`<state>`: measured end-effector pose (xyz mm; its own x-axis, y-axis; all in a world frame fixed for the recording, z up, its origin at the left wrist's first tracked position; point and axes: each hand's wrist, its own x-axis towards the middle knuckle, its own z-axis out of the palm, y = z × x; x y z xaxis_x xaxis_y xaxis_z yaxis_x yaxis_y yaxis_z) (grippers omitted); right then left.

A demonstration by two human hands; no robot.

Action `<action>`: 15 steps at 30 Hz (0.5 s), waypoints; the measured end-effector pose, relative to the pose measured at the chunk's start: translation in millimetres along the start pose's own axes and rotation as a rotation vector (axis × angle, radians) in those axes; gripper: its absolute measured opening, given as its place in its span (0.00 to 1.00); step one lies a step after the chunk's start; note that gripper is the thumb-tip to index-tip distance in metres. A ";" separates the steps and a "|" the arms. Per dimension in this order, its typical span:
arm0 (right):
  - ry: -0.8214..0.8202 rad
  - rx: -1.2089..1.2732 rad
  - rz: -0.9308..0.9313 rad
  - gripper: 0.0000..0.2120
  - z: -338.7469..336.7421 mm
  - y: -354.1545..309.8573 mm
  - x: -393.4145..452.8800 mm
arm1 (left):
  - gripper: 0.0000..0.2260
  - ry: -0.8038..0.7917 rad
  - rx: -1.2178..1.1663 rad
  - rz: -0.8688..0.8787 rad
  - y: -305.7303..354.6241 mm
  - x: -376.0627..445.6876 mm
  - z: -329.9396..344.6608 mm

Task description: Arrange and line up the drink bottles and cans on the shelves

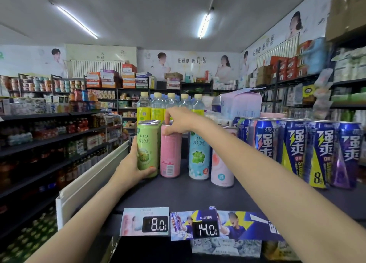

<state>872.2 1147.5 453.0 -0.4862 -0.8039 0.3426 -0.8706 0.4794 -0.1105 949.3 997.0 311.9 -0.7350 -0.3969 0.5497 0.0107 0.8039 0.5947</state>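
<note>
At the shelf's (178, 193) front left, the green can (148, 149) is clasped low by the left hand (131, 163) while the neighbouring pink can (170, 151) is pinched at its rim by the right hand (178, 120); both are best squared, labels forward, with the bottles (158, 106) behind.

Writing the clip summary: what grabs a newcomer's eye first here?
Two bare arms reach onto the dark shelf: the left hand grips a green can, the right hand pinches the top of the pink can beside it. A row of blue cans stands right.
</note>
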 end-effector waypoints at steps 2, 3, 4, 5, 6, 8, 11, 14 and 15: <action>-0.038 -0.031 -0.025 0.19 -3.1 2.1 -0.8 | 0.49 -0.001 0.011 -0.002 0.0 0.1 0.3; -0.042 -0.061 -0.027 0.19 -4.8 3.6 -0.6 | 0.49 0.001 0.016 -0.001 0.2 -0.1 0.4; -0.029 -0.111 -0.012 0.21 -5.4 5.0 0.0 | 0.49 0.002 0.020 -0.001 0.3 -0.1 0.5; -0.006 -0.177 0.013 0.23 -5.2 6.0 0.1 | 0.49 0.002 0.022 0.000 0.3 -0.3 0.6; 0.021 -0.240 0.042 0.24 -4.5 7.0 0.7 | 0.49 0.003 0.022 0.002 0.1 -0.1 0.6; 0.034 -0.299 0.074 0.28 -4.4 8.5 1.5 | 0.49 0.005 0.018 0.007 -0.5 0.1 0.6; -0.043 -0.228 0.041 0.30 -15.4 11.5 -3.0 | 0.49 0.004 0.012 0.013 -1.3 0.5 0.8; -0.082 -0.202 -0.009 0.27 -21.6 14.7 -9.2 | 0.49 -0.004 0.009 0.004 -2.6 0.8 1.1; -0.056 -0.217 -0.012 0.26 -18.9 14.9 -10.9 | 0.49 -0.007 0.009 0.002 -2.9 0.8 1.1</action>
<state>865.9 1170.1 465.2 -0.4845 -0.8254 0.2897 -0.8428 0.5292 0.0983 948.0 994.8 309.9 -0.7399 -0.3925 0.5464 0.0060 0.8084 0.5887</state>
